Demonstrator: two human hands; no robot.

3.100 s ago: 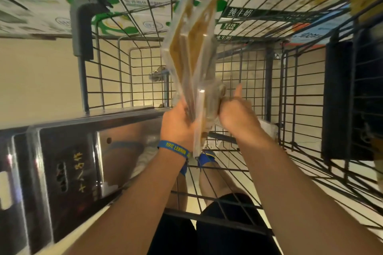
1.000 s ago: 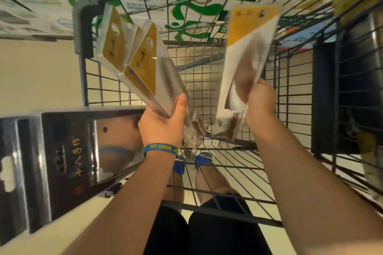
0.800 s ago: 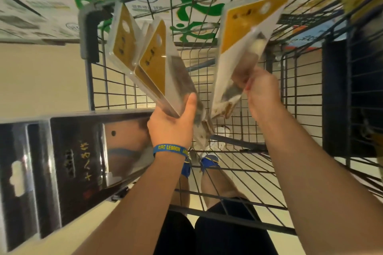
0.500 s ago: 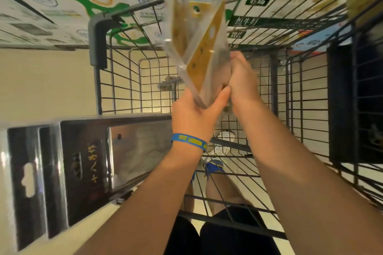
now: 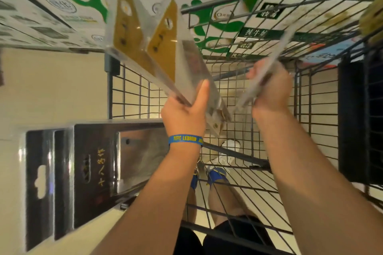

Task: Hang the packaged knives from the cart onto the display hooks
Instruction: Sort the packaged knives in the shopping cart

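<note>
My left hand (image 5: 187,109) grips two packaged knives (image 5: 145,43) by their lower ends; their clear blisters with yellow header cards fan up and to the left above the wire cart (image 5: 323,122). My right hand (image 5: 269,91) holds a third packaged knife (image 5: 275,56), seen nearly edge-on, tilted up to the right. The two hands are apart, over the cart's basket. No display hooks are visible.
Several black boxed cleavers (image 5: 97,172) lie stacked on the cart's left rim. A dark box (image 5: 352,122) stands against the cart's right side. Green-and-white milk cartons (image 5: 87,6) fill the background above. My legs and shoes (image 5: 215,174) show through the cart's wire floor.
Half a second ago both hands held the packages together in one bundle. Now my right hand has pulled one package off to the right, and my left hand has moved left with the other two.
</note>
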